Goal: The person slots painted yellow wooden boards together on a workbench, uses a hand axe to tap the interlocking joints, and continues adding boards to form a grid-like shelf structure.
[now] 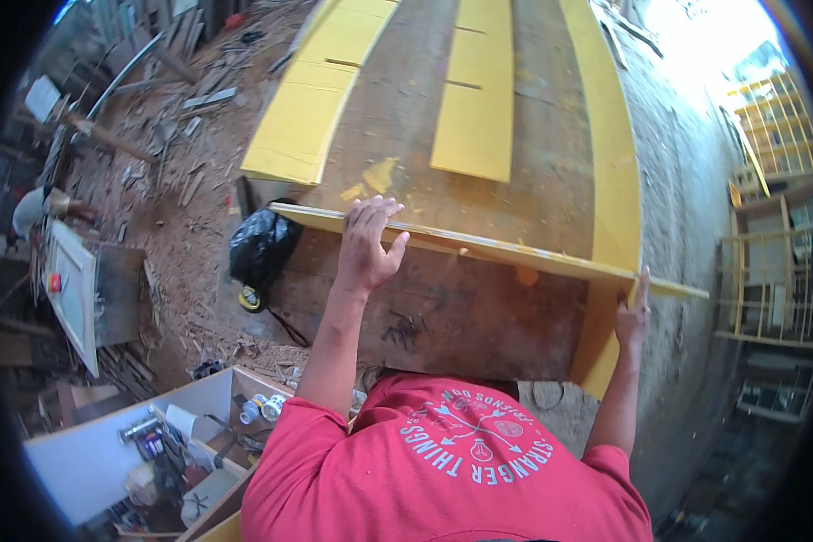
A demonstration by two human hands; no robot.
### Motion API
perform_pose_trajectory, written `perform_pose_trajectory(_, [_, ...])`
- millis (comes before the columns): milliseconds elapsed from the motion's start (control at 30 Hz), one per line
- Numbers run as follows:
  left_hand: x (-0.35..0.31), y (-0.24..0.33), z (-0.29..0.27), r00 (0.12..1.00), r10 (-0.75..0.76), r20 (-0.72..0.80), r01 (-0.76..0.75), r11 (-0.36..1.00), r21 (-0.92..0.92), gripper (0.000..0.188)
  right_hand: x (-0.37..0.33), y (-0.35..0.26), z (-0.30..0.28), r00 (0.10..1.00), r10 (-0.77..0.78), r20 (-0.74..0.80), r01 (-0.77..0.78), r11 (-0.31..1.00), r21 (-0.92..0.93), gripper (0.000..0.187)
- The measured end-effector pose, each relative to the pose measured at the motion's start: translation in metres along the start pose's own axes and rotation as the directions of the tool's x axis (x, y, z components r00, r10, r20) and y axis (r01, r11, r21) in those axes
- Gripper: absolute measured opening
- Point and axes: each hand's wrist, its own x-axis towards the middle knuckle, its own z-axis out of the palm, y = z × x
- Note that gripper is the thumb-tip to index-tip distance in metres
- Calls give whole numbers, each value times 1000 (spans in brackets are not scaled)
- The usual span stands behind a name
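A long, narrow yellow board (479,246) stands on edge across the worktable in front of me. My left hand (370,242) rests on its top edge near the left end, fingers laid over and thumb spread apart. At the other end my right hand (635,312) grips the board where it crosses a second yellow board (612,163), its index finger pointing up. That second board runs away from me along the table's right side. Two yellow slotted boards, one at the left (303,113) and one in the middle (474,108), lie on the brown tabletop (551,154).
A black plastic bag (264,246) and a yellow-black tape measure (250,298) sit by the table's left edge. An open box (108,452) of tools stands at lower left. Wood scraps cover the left floor; another person (45,208) is there. Yellow frames (772,280) stand right.
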Motion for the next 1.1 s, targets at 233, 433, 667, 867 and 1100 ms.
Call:
perform_pose_trajectory(233, [20, -70, -37, 984, -80, -159, 67, 994, -85, 31, 1, -15, -6, 967, 229, 107, -221, 972, -81, 85])
perform_pose_trajectory(433, [92, -227, -67, 840, -521, -152, 542, 817, 199, 66, 5, -14, -1, 992, 123, 40, -121, 992, -43, 87])
perform_pose_trajectory(667, [99, -361, -99, 633, -765, -115, 737, 551, 392, 101, 11, -35, -7, 987, 150, 56, -145, 985, -89, 90])
perform_pose_trajectory(867, [112, -330, -101, 607, -794, -42, 726, 532, 436, 72, 4, -23, 2, 998, 35, -60, -41, 995, -88, 93])
perform_pose_trajectory(1100, [132, -277, -129, 702, -656, -278, 696, 550, 462, 78, 9, -27, -4, 985, 171, 12, -169, 981, -90, 92])
